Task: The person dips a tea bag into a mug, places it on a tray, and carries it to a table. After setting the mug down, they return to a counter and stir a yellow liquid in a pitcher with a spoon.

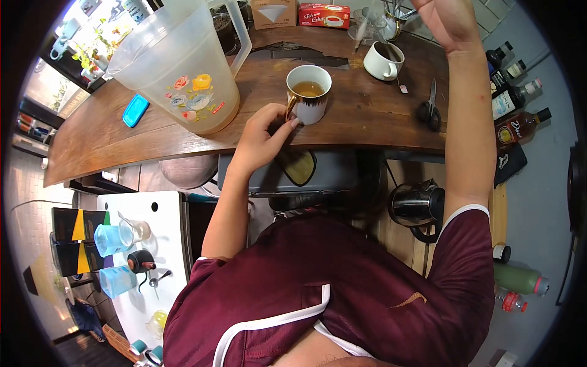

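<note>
Pinching the gold handle (290,109) of a white mug (312,112) between thumb and fingers, the person's left hand (263,139) reaches over the front edge of the wooden table (373,125). The mug stands upright near that edge, white outside with a dark and gold jagged pattern, and holds a yellowish-brown liquid (307,89). Under the table, to the right, is a shiny kettle (411,203) with a black handle. On the tabletop, left of the mug, stands a large translucent pitcher (192,79) printed with flowers, a flat blue object (136,111) beside it. To the right lie black-handled scissors (433,110); farther back is a white cup (377,65) with a small tag (403,89) hanging outside. The right hand (450,23) is raised past it, palm showing; its fingers are largely cut off, so their grip cannot be told. At the back sit a brown box (273,16) and a red box (324,16). Bottles (520,127) line the right side, and blue containers (112,240) stand on a white surface (170,214) at left.
</note>
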Demonstrator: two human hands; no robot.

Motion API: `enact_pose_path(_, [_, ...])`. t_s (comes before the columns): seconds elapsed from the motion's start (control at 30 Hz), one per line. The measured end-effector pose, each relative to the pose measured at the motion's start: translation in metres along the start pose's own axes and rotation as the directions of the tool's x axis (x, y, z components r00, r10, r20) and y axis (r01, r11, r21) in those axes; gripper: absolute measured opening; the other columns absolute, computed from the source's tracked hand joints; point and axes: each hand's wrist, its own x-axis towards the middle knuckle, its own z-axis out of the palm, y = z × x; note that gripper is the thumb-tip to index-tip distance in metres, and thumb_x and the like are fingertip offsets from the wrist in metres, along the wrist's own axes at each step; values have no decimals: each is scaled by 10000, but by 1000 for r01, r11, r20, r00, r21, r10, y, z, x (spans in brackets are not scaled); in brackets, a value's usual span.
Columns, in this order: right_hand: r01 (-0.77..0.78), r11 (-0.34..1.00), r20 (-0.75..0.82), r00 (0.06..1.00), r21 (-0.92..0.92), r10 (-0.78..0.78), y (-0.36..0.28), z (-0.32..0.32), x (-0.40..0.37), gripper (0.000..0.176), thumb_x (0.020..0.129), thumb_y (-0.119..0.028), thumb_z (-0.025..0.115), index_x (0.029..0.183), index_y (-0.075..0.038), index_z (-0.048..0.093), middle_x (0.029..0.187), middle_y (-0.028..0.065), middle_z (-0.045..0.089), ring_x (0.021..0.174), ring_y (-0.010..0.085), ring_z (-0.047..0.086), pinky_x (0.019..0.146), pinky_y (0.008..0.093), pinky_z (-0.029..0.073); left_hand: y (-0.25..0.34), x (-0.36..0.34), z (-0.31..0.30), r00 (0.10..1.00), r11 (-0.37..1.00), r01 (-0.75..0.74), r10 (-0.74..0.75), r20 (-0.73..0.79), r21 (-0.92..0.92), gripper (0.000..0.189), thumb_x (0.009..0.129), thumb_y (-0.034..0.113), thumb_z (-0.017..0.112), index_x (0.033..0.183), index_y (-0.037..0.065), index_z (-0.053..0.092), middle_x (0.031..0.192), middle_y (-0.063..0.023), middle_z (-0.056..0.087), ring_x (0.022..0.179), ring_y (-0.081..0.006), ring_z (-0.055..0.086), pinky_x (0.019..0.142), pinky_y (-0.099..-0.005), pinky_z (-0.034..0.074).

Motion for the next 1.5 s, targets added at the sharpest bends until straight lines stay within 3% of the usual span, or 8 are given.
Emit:
enact_pose_path(0.2, [-181, 974, 166, 974, 138, 157, 16, 31, -25, 203, 1008, -207, 420, 1030, -8, 455, 965, 137, 622, 844, 191, 630, 734, 265, 522, -13, -1, -2, 998, 998, -59, 59, -27, 3, 146, 832, 97, 679, 915, 5, 601, 773, -59, 562, 708, -129, 514, 663, -255, 424])
enact_pose_path(0.33, [-262, 965, 259, 933, 2, 252, 40, 39, -47, 188, 1012, -213, 419, 1028, -30, 460, 945, 129, 633, 810, 179, 646, 710, 251, 527, -16, -3, -5, 998, 999, 37, -35, 59, -35, 142, 886, 103, 639, 995, 17, 610, 847, -1, 616, 784, -65, 545, 741, -229, 437])
enact_pose_path(0.37, [-167, 984, 396, 901, -65, 180, 56, 29, -43, 204, 998, -220, 459, 1069, -37, 511, 994, 109, 652, 868, 133, 620, 725, 236, 463, -13, -2, -2, 998, 991, 59, -55, 40, -120, 142, 885, 108, 637, 991, 20, 606, 808, -5, 596, 747, -73, 528, 703, -233, 436])
enact_pose_path(0.5, [-343, 924, 347, 857, -167, 380, 85, 36, -68, 215, 1010, -236, 426, 1066, -42, 498, 969, 107, 649, 858, 143, 618, 722, 239, 463, -14, -3, 3, 993, 941, 118, -104, 60, -317, 153, 923, 115, 584, 1057, 41, 582, 787, 3, 577, 722, -75, 514, 673, -232, 442])
enact_pose_path(0.73, [-267, 960, 334, 916, 88, 224, 56, 35, -46, 175, 1011, -213, 424, 1028, -43, 465, 931, 124, 642, 815, 172, 644, 697, 239, 516, -11, 2, -2, 957, 882, 249, -160, 242, -401, 180, 956, 114, 524, 1122, 49, 500, 838, 22, 517, 694, -58, 466, 644, -224, 424])
enact_pose_path(1.03, [-282, 958, 350, 904, 56, 246, 55, 35, -46, 169, 1009, -206, 435, 1034, -44, 474, 945, 135, 654, 814, 167, 643, 682, 231, 497, -4, 10, 9, 962, 870, 271, -259, 86, -412, 307, 837, 169, 720, 816, 78, 428, 698, 60, 412, 636, -35, 394, 548, -194, 335])
enact_pose_path(1.1, [-266, 962, 338, 913, 63, 230, 55, 34, -45, 168, 1009, -205, 434, 1036, -45, 475, 940, 132, 655, 816, 166, 644, 685, 232, 499, -8, 12, 12, 982, 967, 180, -188, -31, -179, 376, 824, 200, 739, 721, 81, 397, 634, 59, 369, 601, -51, 351, 522, -221, 312])
enact_pose_path(1.5, [-220, 975, 451, 869, -22, 206, 74, 32, -63, 176, 1005, -227, 436, 1042, -63, 488, 957, 134, 656, 875, 160, 626, 724, 241, 463, -2, 10, 17, 979, 983, 168, -175, -108, -71, 437, 804, 241, 758, 677, 33, 395, 603, 25, 331, 608, -92, 303, 527, -252, 310])
